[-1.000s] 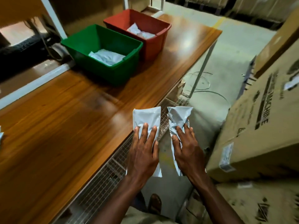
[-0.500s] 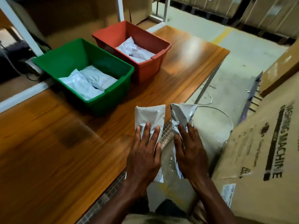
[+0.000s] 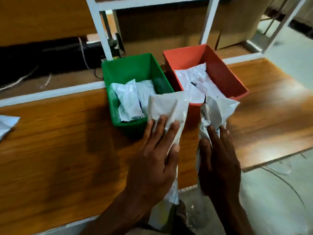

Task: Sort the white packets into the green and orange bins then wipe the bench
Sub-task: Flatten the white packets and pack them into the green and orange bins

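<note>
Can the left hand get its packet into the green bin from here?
Probably yes. The left hand holds its packet right at the green bin's near rim, the bin's top is open, and nothing stands between them.

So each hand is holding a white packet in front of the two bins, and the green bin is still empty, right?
Not quite. The head view shows the green bin already has white packets inside. The rest holds: the left hand and the right hand each hold a white packet in front of the bins.
</note>
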A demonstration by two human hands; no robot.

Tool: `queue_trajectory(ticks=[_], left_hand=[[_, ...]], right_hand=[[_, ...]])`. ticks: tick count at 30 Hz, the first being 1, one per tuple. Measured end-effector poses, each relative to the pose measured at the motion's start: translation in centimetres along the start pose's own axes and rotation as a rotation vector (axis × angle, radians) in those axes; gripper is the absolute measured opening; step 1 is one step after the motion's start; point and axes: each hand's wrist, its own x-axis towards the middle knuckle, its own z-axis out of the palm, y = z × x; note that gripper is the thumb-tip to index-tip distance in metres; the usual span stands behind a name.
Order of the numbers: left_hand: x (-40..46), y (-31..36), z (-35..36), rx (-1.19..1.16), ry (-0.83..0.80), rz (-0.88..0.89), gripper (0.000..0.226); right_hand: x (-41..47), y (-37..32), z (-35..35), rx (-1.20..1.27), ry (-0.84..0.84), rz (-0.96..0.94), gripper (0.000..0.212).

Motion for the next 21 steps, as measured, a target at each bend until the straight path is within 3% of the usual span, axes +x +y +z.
queue_trajectory(ticks=[10, 16, 21], left_hand=[[6.4, -1.2, -2.2, 0.134, 0.27, -0.242, 0.05], [12.3, -7.6, -2.8, 0.144, 0.219, -0.379, 0.052], [17.9, -13.2, -2.2, 0.23, 0.131, -0.432, 0.051]], right_hand=[[9.8, -4.3, 4.0, 0.179, -0.203, -0.297, 0.05], [14.8, -8.4, 10.2, 0.148, -0.249, -0.355, 0.048], [17.8, -10.3, 16.2, -0.013, -0.32, -0.38, 0.048]])
